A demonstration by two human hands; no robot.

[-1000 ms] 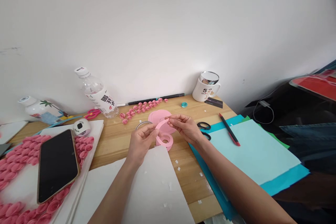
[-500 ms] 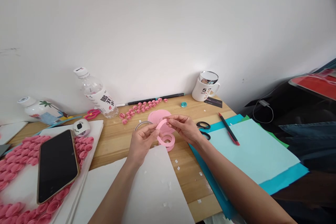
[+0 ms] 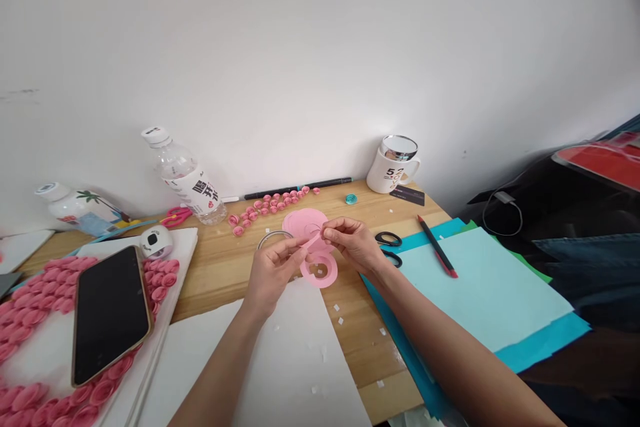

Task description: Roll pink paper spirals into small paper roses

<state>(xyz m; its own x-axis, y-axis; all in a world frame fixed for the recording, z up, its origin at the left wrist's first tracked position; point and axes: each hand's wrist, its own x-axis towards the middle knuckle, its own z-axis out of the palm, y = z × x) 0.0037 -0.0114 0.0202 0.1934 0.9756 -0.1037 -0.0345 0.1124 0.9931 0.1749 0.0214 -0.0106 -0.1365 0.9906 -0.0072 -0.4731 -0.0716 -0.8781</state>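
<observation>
Both my hands meet over the middle of the wooden desk (image 3: pixel 225 267). My left hand (image 3: pixel 273 273) and my right hand (image 3: pixel 353 243) each pinch the outer end of a pink paper spiral strip (image 3: pixel 320 270), whose coils hang down between them. Just behind lie pink paper circles (image 3: pixel 303 221) and a metal ring (image 3: pixel 270 238). A row of small pink paper roses (image 3: pixel 267 207) lies further back.
White sheet (image 3: pixel 295 360) lies in front of me, light blue and teal papers (image 3: pixel 480 287) to the right with a red pen (image 3: pixel 437 247) and black scissors (image 3: pixel 389 240). Phone (image 3: pixel 107 313) rests on a board of pink roses at left. Bottle (image 3: pixel 183 177) and mug (image 3: pixel 393 167) stand by the wall.
My hands have drawn closer together, tightening the strip's end into a pinch, and the hanging spiral coils have swung and dropped slightly lower to the right.
</observation>
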